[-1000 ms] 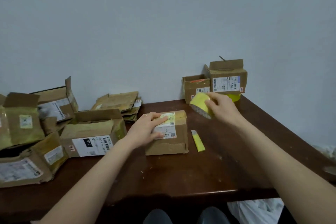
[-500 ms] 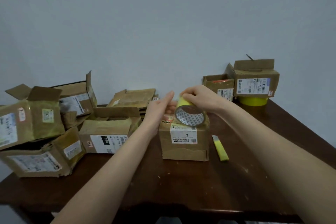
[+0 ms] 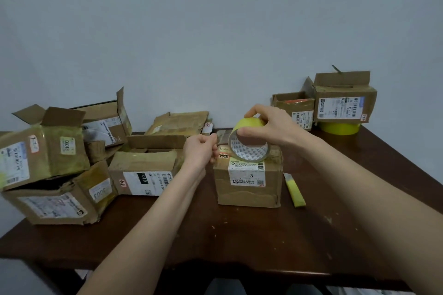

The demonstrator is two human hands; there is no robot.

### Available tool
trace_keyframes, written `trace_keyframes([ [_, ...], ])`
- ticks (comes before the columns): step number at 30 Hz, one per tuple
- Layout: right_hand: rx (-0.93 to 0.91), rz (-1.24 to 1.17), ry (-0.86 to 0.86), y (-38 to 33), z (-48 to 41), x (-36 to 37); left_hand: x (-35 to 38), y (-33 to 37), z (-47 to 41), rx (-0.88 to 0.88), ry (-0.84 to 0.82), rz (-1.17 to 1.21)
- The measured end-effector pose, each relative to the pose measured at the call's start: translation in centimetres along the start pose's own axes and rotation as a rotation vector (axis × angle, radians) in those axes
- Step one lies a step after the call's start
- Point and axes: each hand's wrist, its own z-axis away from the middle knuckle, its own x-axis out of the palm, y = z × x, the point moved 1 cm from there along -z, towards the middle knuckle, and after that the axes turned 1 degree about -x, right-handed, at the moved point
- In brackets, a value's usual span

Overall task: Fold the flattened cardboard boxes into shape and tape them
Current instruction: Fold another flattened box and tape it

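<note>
The right hand (image 3: 271,127) curls round a yellow tape roll (image 3: 249,143), held atop the closed cardboard box (image 3: 249,187) at the centre of the table (image 3: 239,235). The roll's core faces 6 o'clock, its axis running 12 to 6. At its 9 o'clock, the left hand (image 3: 200,153) pinches what seems to be the tape's end.

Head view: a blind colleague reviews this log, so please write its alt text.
The right hand holds a yellow tape roll over a labelled cardboard box on a table, while the left hand pinches the tape's free end. Other boxes crowd the table's left side and far right corner.
</note>
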Motion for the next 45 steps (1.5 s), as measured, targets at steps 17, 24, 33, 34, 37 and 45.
trace_keyframes([
  [17,-0.002,0.208,-0.052,-0.3,0.6,-0.6,-0.7,-5.3,1.6,-0.259,-0.200,-0.203],
  [24,0.011,0.262,-0.006,-0.4,0.9,-0.2,-1.5,-3.3,1.2,0.118,-0.013,-0.592],
  [33,0.162,-0.374,0.072,3.4,3.4,-0.7,2.8,-2.1,2.5,0.748,-0.437,-1.151],
  [34,0.164,-0.432,0.089,3.8,3.8,-0.5,2.7,-2.1,2.3,0.764,-0.438,-1.151],
  [37,0.146,-0.462,0.156,4.1,4.1,-0.9,2.6,-2.0,2.2,0.725,-0.477,-1.203],
  [45,0.129,-0.219,0.117,3.6,4.3,-4.4,2.1,-1.4,2.7,0.718,-0.526,-1.270],
])
